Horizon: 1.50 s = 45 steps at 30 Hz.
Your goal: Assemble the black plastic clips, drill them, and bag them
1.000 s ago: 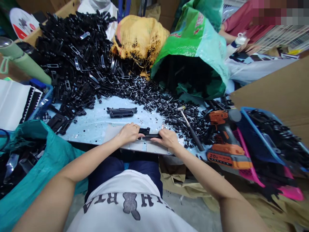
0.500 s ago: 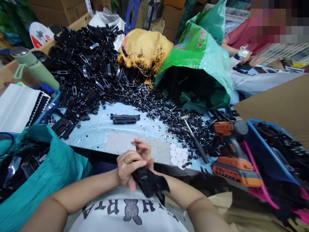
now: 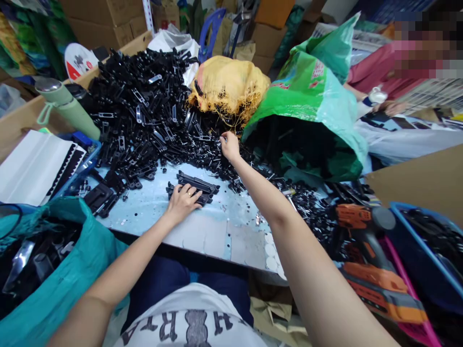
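My left hand [image 3: 183, 203] lies over a black part [image 3: 206, 198] on the light blue table top [image 3: 144, 205], its fingers resting on it. A longer black part [image 3: 198, 182] sits right behind, close against the first. My right hand [image 3: 230, 146] reaches far forward to the heap of small screws and black pieces [image 3: 213, 156], in front of the yellow sack. Its thumb and fingertips are pinched together; whatever is between them is too small to make out.
A large pile of black parts [image 3: 137, 111] fills the back left. Around stand a yellow sack [image 3: 231, 84], an open green bag [image 3: 307, 96], a green bottle [image 3: 68, 108], a teal bag [image 3: 87, 226] and an orange drill [image 3: 376, 270]. Another person's sleeve [image 3: 376, 62] shows at upper right.
Both hands were together near my body with a dark object. Now my left hand is on a black part beside the one on the table, and my right hand has moved forward to the heap.
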Available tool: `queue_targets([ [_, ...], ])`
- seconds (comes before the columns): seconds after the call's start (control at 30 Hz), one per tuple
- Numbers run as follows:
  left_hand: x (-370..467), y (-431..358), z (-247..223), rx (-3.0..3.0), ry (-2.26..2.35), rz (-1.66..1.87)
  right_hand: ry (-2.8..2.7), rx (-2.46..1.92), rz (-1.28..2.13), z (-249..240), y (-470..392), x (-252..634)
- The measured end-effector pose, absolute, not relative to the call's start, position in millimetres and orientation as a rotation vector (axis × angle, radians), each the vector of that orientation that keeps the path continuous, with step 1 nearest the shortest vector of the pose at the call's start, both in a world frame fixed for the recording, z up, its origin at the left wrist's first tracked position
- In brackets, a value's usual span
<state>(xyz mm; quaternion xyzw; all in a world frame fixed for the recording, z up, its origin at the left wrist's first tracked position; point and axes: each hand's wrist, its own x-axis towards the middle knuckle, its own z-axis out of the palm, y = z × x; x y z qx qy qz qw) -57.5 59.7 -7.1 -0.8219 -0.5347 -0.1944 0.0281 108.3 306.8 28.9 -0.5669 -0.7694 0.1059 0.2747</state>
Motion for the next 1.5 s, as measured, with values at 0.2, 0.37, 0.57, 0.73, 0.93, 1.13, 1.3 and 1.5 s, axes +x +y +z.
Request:
queue_targets([
  [0.2, -65.1, 117.9, 27.9, -2.08, -2.044, -0.939, -1.994, -1.848, 0.34, 23.1, 365.9, 83.4],
  [0.37, -61.7, 246.2, 52.6, -1.807, -2.368, -0.947, -1.534, -1.858, 0.703, 17.0, 385.9, 69.9],
  [0.57, -34.0, 340.1, 47.6, -1.643, -2.625, -0.765, -1.308, -1.764, 0.924, 22.3, 374.3, 95.8],
  [0.73, -34.2, 330.8, 50.9, -1.669, -2.494, -0.995, -1.165, -1.6, 1.201, 35.7, 303.3, 143.9],
  [0.93, -36.8, 236.4, 77.8, -2.091, -1.941, -1.422, -0.895, -1.237, 1.765, 32.5, 184.8, 209.7],
  [1.13, -29.0, 76.5, 53.3, -2.435, -2.018, -1.286, -1.913, -1.361, 1.67, 19.8, 77.1, 254.0],
  [1.3, -23.5, 9.5, 14.1, -2.449, -2.36, -1.659, -2.62, -1.27, 0.454, 9.8, 31.3, 219.8],
  [1.5, -7.0, -11.7, 11.6, -2.348, -2.533, -2.012, -1.895, -1.254, 1.144, 4.9, 26.1, 163.9],
])
